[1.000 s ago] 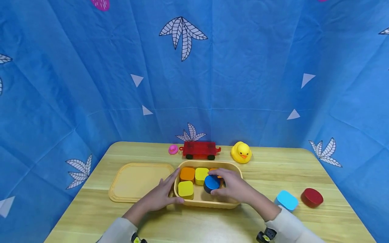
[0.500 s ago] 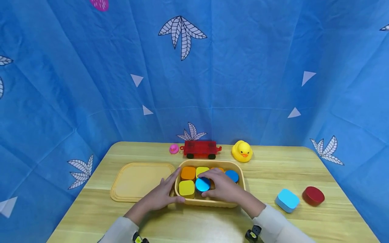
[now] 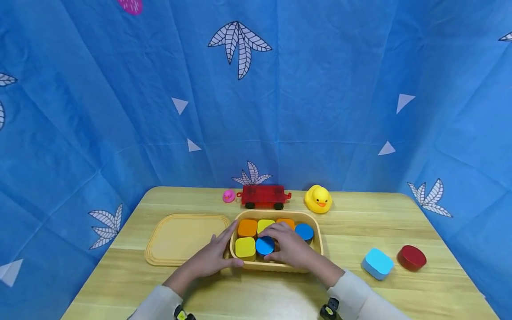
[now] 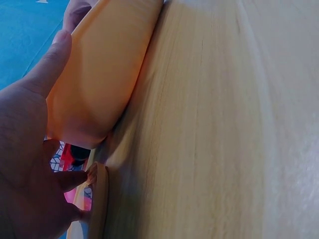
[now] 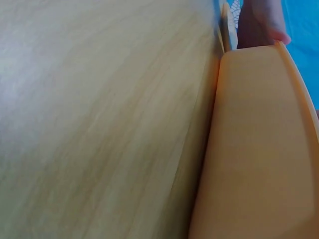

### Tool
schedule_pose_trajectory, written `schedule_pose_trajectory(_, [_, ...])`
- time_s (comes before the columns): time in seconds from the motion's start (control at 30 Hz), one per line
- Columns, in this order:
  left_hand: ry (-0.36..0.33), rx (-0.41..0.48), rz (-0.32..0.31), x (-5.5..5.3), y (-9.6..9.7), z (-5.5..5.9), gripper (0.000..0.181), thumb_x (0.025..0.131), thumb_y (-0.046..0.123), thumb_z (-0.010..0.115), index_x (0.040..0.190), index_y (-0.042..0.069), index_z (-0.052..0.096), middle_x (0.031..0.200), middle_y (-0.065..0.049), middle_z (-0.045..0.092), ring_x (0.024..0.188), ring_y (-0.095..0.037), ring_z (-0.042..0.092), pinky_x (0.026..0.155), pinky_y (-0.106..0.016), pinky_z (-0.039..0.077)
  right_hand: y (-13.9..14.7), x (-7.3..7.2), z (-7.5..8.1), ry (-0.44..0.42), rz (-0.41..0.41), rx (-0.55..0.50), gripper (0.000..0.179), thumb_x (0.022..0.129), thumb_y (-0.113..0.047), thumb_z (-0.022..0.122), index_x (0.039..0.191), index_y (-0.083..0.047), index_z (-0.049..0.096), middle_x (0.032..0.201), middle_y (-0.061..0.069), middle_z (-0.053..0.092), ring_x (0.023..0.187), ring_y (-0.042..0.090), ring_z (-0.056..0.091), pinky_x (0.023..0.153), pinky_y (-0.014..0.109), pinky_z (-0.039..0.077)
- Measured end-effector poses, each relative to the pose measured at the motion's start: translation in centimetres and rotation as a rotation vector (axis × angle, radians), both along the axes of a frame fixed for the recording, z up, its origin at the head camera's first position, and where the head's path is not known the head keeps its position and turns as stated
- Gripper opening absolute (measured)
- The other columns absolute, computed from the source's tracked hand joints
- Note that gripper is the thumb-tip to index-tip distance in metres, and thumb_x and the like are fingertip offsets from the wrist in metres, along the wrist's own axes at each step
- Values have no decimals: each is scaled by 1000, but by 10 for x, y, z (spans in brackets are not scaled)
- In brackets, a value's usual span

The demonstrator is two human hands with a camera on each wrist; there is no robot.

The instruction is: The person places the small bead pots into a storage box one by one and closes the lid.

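Observation:
A pale orange plastic box [image 3: 278, 266] sits mid-table, holding several coloured blocks. My right hand [image 3: 290, 246] reaches into it, pinching a round blue block [image 3: 265, 245] between thumb and fingers. That block is in the front row, beside a yellow rounded block [image 3: 245, 247]. Behind are an orange block [image 3: 247, 228], a partly covered yellow one [image 3: 266, 225], a second orange one [image 3: 286, 223] and another round blue block [image 3: 304, 231]. My left hand [image 3: 214, 257] rests at the box's left end, its fingers mostly straight and its thumb [image 4: 52, 62] against the rim.
A flat lid [image 3: 186, 240] lies left of the box. Behind stand a small pink duck [image 3: 228, 196], a red wheeled wagon [image 3: 264, 196] and a yellow duck [image 3: 318, 199]. To the right are a light blue block [image 3: 378, 264] and a dark red round block [image 3: 412, 258].
My right hand has moved left with the round blue block and lowered it beside the front yellow block. The other blue block at the right has come into sight. My left hand stays put.

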State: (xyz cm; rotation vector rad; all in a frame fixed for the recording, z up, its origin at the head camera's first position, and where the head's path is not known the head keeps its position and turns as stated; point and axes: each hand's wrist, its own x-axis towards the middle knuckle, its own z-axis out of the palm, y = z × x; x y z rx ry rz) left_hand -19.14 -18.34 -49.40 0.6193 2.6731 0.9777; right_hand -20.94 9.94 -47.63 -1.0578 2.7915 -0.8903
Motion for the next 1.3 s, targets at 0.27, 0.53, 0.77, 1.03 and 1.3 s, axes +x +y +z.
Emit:
schedule_pose_trajectory(0.27, [12,17,-3,1,0,0,108,91,56,72,168,29,1,174,2,7,155,-38,26,121,-70,-2,-1,1,1,38,16,30,50,85,-28,87,130,-18,70,131,-2,66,121,22,53,100,46,53])
schedule_pose_trajectory(0.53, [16,13,-2,2,0,0,109,91,54,73,167,29,-1,173,4,5,156,-36,24,121,-69,-2,0,3,2,21,5,4,52,85,-33,86,132,-17,70,132,-2,66,123,23,53,101,48,52])
schedule_pose_trajectory(0.77, [27,30,-4,0,1,0,108,91,53,74,168,29,1,174,3,7,155,-37,25,121,-70,-3,3,5,4,-51,-48,-54,55,89,-36,82,138,-19,66,137,-1,63,125,24,53,103,51,51])
schedule_pose_trajectory(1.03, [18,26,6,-1,2,-4,109,91,54,74,168,30,1,174,4,8,156,-35,24,122,-68,-3,22,11,6,-33,-115,-149,52,87,-34,84,134,-18,69,133,2,63,127,28,54,103,53,51])
schedule_pose_trajectory(1.3, [20,29,3,0,1,-5,109,91,53,74,167,31,0,174,2,8,156,-35,24,122,-68,-4,50,18,14,46,-175,-195,50,86,-27,86,132,-17,70,132,0,66,125,27,57,104,54,51])
